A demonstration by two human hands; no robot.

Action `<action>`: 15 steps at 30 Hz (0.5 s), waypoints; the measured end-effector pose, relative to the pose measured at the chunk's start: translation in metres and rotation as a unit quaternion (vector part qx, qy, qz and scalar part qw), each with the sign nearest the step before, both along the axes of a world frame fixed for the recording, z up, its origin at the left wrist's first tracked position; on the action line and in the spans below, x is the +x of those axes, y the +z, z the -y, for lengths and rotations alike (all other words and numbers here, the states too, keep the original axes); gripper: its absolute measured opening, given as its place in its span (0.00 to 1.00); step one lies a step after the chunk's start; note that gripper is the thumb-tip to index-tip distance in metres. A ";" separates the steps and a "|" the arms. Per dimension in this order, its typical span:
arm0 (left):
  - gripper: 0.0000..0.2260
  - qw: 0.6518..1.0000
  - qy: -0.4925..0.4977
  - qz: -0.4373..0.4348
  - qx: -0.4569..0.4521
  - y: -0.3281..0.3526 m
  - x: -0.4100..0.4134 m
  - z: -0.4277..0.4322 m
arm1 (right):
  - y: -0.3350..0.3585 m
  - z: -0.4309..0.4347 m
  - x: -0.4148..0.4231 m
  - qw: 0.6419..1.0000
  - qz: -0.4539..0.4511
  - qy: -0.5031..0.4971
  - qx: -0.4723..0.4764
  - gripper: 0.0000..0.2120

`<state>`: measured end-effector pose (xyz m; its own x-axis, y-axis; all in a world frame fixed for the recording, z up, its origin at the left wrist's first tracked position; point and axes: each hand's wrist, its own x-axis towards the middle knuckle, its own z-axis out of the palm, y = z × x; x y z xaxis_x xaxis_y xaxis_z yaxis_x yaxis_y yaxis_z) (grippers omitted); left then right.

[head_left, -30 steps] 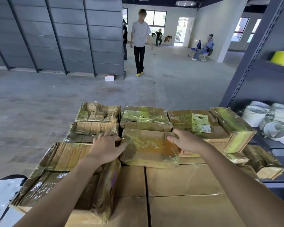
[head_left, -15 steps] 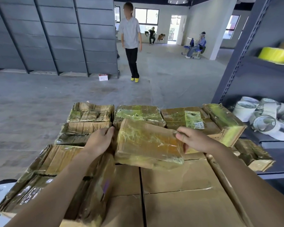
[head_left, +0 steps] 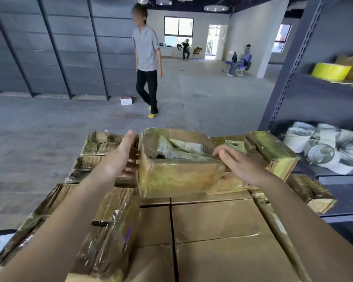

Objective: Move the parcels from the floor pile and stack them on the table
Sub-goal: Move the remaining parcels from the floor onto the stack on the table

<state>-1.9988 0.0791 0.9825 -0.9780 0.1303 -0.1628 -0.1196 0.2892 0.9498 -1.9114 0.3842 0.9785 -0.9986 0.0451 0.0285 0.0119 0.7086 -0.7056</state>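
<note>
parcel between left hand, right hand

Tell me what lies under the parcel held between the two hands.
Below the parcel, plain cardboard boxes show at its near edge and a labelled box past its right side. Whatever sits directly beneath is covered by the parcel itself.

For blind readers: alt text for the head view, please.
A taped cardboard parcel is held over stacked parcels: the left hand presses flat on its left side, the right hand grips its right end. A person walks on the floor behind.
</note>
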 end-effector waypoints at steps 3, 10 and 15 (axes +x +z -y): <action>0.45 1.000 0.005 -0.010 0.018 0.007 0.002 0.003 | 0.001 0.009 -0.005 0.996 -0.059 -0.042 -0.053 0.18; 0.43 0.991 -0.102 -0.085 0.007 0.000 0.007 0.014 | 0.012 0.007 -0.011 0.996 0.000 -0.068 -0.064 0.33; 0.36 0.974 -0.171 -0.123 -0.085 -0.006 0.015 0.009 | 0.009 0.000 -0.008 0.995 0.053 0.053 0.060 0.37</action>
